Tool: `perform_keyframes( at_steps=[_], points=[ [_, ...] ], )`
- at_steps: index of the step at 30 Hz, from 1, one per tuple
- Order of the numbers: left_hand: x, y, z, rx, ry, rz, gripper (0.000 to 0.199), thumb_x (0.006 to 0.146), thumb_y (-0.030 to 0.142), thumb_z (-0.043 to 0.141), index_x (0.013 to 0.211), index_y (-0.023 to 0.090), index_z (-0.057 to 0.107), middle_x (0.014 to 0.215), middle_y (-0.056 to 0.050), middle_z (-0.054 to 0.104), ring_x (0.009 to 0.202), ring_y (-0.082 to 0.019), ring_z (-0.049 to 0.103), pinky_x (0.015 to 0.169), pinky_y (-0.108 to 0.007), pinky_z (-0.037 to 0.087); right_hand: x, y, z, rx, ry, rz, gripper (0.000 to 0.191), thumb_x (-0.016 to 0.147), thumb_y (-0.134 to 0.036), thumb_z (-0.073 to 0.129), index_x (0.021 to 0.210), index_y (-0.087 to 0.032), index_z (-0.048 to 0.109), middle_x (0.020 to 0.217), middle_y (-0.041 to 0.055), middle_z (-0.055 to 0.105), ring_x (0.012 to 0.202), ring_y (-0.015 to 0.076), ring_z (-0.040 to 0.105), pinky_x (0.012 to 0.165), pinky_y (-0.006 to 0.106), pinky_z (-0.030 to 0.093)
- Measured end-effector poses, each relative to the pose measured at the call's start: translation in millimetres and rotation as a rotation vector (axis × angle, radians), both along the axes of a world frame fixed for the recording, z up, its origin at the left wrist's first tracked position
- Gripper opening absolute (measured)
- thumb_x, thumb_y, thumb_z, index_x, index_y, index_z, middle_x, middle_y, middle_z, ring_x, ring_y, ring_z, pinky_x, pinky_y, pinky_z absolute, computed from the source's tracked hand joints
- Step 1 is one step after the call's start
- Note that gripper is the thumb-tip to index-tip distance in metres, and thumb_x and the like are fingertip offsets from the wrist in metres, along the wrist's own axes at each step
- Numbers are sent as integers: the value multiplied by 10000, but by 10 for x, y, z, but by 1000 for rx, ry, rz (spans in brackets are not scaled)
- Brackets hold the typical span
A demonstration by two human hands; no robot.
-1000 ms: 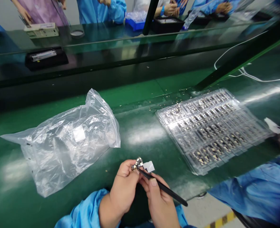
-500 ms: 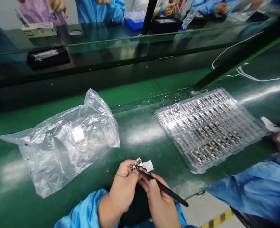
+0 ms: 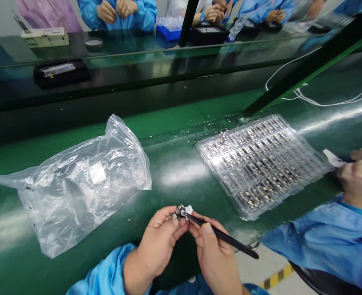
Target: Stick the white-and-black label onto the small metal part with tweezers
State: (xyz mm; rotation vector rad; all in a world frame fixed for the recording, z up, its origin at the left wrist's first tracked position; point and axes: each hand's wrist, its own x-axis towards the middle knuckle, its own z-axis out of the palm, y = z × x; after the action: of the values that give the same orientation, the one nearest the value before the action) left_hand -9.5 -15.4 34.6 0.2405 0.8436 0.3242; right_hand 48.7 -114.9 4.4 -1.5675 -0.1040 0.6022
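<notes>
Our left hand (image 3: 159,241) is curled nearly closed, its thumb and fingers pinching a small metal part (image 3: 178,212) with a white tab (image 3: 188,210) at its edge, over the green counter (image 3: 171,141). Our right hand (image 3: 214,254) is closed around black tweezers (image 3: 226,237), their tips at the part. A plastic bag (image 3: 70,192) lies to the left, a clear tray of small parts (image 3: 260,164) to the right, and a co-worker's hand (image 3: 360,172) reaches in beyond it.

An electronics factory line: green conveyor belt (image 3: 85,274), blue-smocked workers (image 3: 322,241).
</notes>
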Motion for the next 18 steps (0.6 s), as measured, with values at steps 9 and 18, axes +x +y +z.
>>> perform_keyframes(
  at_steps=[9, 18],
  points=[
    [-4, 45, 9, -103, 27, 7, 272, 597, 222, 701, 817, 114, 586, 756, -86, 641, 672, -173, 600, 690, -317, 476, 211, 118, 275, -210, -3, -84, 421, 627, -525, 635, 871, -196, 537, 854, 69, 640, 828, 224, 611, 805, 402, 488],
    [1, 48, -54, -62, 15, -9, 244, 624, 277, 701, 776, 115, 602, 751, -65, 632, 682, -154, 591, 676, -285, 480, 211, 236, 263, -423, -118, 367, 378, 707, -426, 573, 1013, -209, 620, 1067, 57, 588, 1011, 234, 528, 939, 401, 387]
  ],
)
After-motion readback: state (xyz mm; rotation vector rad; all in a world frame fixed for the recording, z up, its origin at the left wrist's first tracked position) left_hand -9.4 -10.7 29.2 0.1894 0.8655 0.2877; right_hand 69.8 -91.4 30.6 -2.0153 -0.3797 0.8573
